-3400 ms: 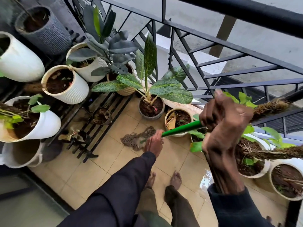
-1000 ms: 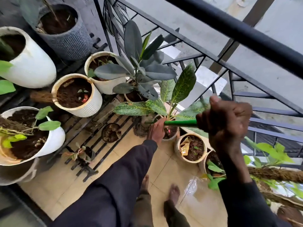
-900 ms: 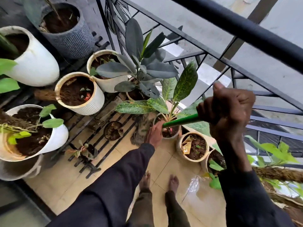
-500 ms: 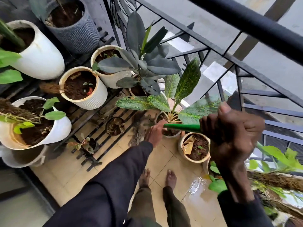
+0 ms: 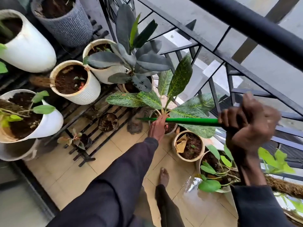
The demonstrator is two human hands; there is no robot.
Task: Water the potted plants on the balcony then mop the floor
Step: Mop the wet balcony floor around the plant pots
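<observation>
Both hands grip a green mop handle (image 5: 188,121) that runs almost level across the view. The right hand (image 5: 249,126), close to the camera and somewhat blurred, has its fingers wrapped tight round the upper end. The left hand (image 5: 157,128), at the end of a dark sleeve, has its fingers curled round the shaft farther down. The handle's far end reaches the grey-brown mop head (image 5: 135,126), which lies on the tiled floor (image 5: 65,174) at the edge of a black slatted rack (image 5: 85,154), partly under the leaves of a variegated plant (image 5: 180,79). A ribbed white pot (image 5: 86,94) of dark soil stands on the rack among other pots. A small tan pot (image 5: 190,158) stands on the floor just below the handle, near a wet patch (image 5: 188,192). One bare foot (image 5: 164,176) stands on the tiles, and a black railing (image 5: 255,28) crosses above.
</observation>
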